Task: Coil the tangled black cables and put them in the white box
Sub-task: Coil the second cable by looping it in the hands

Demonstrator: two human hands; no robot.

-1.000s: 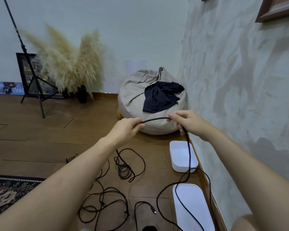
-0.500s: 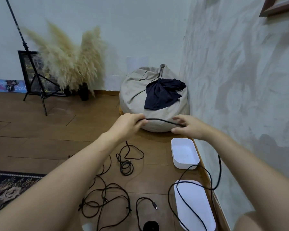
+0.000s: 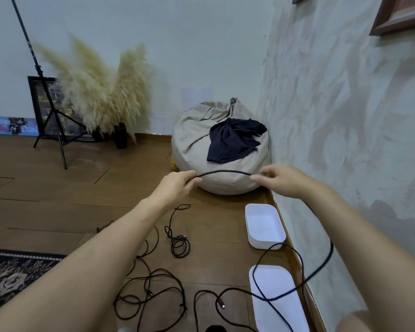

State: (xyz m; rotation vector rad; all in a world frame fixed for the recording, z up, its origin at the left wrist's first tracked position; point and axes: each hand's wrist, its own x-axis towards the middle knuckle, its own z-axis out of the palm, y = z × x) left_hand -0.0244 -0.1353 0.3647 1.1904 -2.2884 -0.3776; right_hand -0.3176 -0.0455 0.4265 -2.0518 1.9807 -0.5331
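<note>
**Two hands hold one black cable up over the floor**

The left hand (image 3: 177, 185) is curled round a black cable (image 3: 225, 172) and pinches it. The right hand (image 3: 278, 179) pinches the same cable with its thumb and fingers. This hand looks a bit blurry. The hands are apart, and the cable makes a low arch between them, up in the air in front of a beanbag (image 3: 194, 144).

From the right hand the cable drops down under the arm. It swings out in a big loop near the wall and crosses over a flat white lid (image 3: 280, 312). Its plug (image 3: 221, 303) lies on the floor (image 3: 58, 188).

The white box (image 3: 266, 244) sits open on the floor by the wall, between the beanbag and the lid. No cable is inside it.

More black cables lie on the floor under the left arm. There is a big loose tangle (image 3: 151, 291) and a small bundle (image 3: 179, 243) beyond it.

A dark cloth (image 3: 233, 142) lies on the beanbag. Fluffy dry grass (image 3: 101, 92) stands in a dark vase (image 3: 120, 135) at the back wall. Beside it are a black tripod (image 3: 50, 116) and a framed picture (image 3: 37, 99). A long poster (image 3: 12, 125) leans low on the wall. It has writing on it, but the writing is too blurry to read. A rug (image 3: 10, 271) with flowers shows at the left edge.
</note>
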